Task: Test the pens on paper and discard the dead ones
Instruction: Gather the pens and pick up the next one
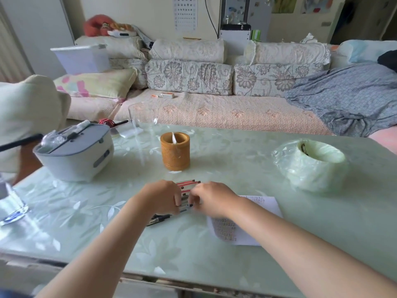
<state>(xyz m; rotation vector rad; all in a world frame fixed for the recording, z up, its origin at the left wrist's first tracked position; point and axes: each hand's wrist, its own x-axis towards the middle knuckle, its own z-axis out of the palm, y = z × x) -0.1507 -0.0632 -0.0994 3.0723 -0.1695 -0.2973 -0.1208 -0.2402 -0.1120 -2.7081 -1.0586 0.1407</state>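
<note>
In the head view, both of your hands meet just below the centre of the frame, over a row of pens (187,187) lying side by side on the pale green desk (214,244). Your left hand (164,196) has its fingers (177,201) curled down onto the pens from the left, and your right hand (211,198) has its fingers (193,197) bent in from the right, their tips touching the pens. The hands are blurred, so you cannot tell whether either one truly grips a pen or only presses on the bunch. The pens at the top of the row have red barrels; a few dark pens (160,219) stick out below your left wrist.

The sheet of paper (257,214) lies flat on the desk just right of the pens, partly under your right forearm, with rows of small printed marks on it.

Above the hands, near the middle of the frame, stands a brown round holder (175,153), upright, well apart from the pens. At right of the frame is a roll of green plastic bags (311,164). At left sits a white and grey box with a lid (75,151), and in the lower left corner a clear bottle (9,196) stands near the desk's edge. A sofa (214,82) with flowered cushions fills the top of the frame behind the desk.
</note>
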